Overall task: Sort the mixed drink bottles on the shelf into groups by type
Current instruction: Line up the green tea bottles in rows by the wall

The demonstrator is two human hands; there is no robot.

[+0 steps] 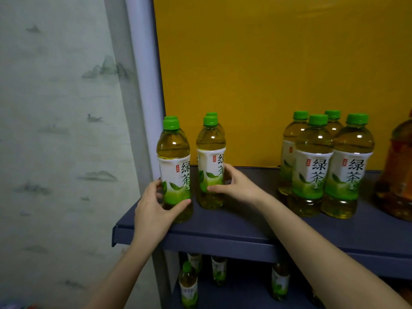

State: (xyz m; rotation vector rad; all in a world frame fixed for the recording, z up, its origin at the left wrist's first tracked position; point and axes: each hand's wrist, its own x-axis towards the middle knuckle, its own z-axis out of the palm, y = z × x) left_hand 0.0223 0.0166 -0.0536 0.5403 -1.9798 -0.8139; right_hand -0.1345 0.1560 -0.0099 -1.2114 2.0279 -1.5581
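Green-tea bottles with green caps stand on a dark blue shelf [245,226]. My left hand [153,210] grips the lower part of the front left bottle [175,166] near the shelf's left edge. My right hand [236,184] holds the bottle next to it [210,157] around its label. Behind each of these two stands another green-tea bottle, mostly hidden. Further right is a tight group of several more green-tea bottles [312,166]. A larger bottle of orange-brown drink [396,175] stands at the far right, cut off by the frame.
A yellow back panel [278,74] closes the shelf behind the bottles. A grey upright post [145,85] bounds the left side, with a patterned wall [55,130] beyond it. On the lower shelf stand more green-tea bottles [188,284].
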